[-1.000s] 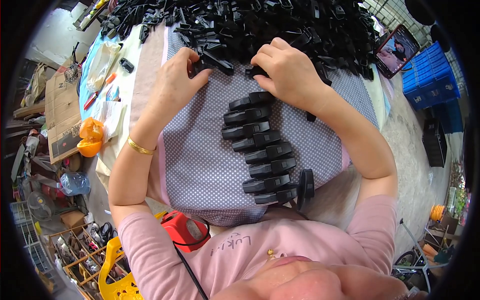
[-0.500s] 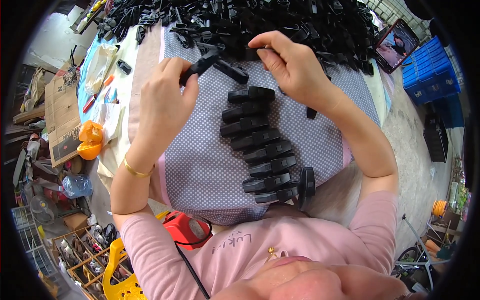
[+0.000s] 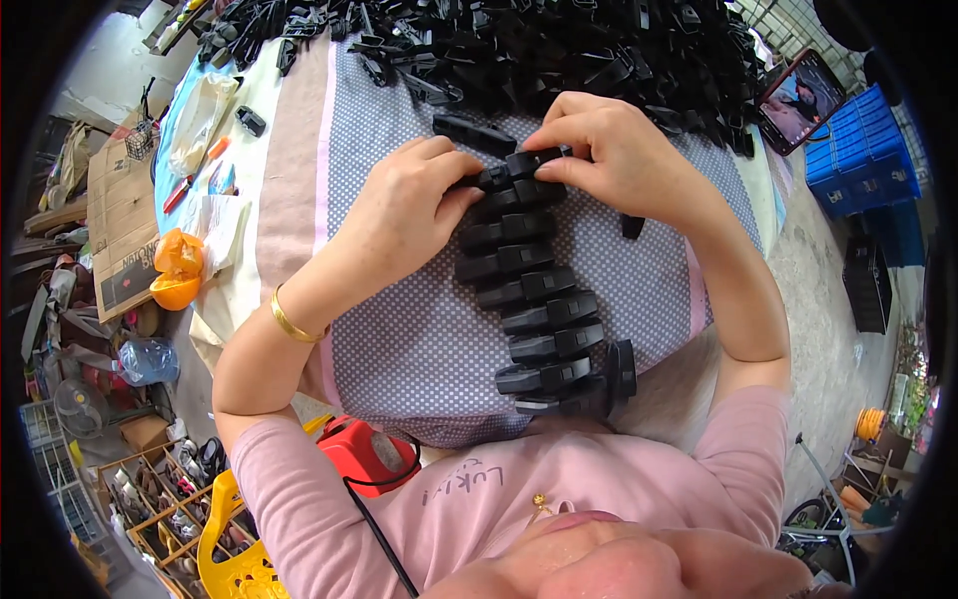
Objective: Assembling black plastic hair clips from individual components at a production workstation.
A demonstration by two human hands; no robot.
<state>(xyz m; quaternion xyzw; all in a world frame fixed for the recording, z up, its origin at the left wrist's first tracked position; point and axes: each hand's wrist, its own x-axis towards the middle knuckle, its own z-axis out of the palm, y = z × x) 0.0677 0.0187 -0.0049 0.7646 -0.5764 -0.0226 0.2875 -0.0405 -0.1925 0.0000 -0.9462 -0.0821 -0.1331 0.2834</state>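
My left hand (image 3: 404, 200) pinches one end of a black plastic piece (image 3: 493, 179) between thumb and fingers. My right hand (image 3: 634, 165) grips another black plastic piece (image 3: 529, 162) from the other side. The two pieces meet between my fingertips; whether they are joined I cannot tell. Just below them, a curved row of similar black pieces (image 3: 537, 287) runs toward me on the dotted cloth (image 3: 399, 339), one standing on end at its near right. A loose black bar-shaped piece (image 3: 474, 133) lies just beyond my hands.
A large heap of black plastic parts (image 3: 559, 45) covers the far side. On the left lie an opened orange (image 3: 178, 270), a red pen (image 3: 178, 195) and a clear bag (image 3: 203, 125). A phone (image 3: 801, 100) stands far right, near blue crates (image 3: 863, 160).
Both hands have come together above the row, moving toward me. The left hand went right with its piece, and the two held pieces now meet.
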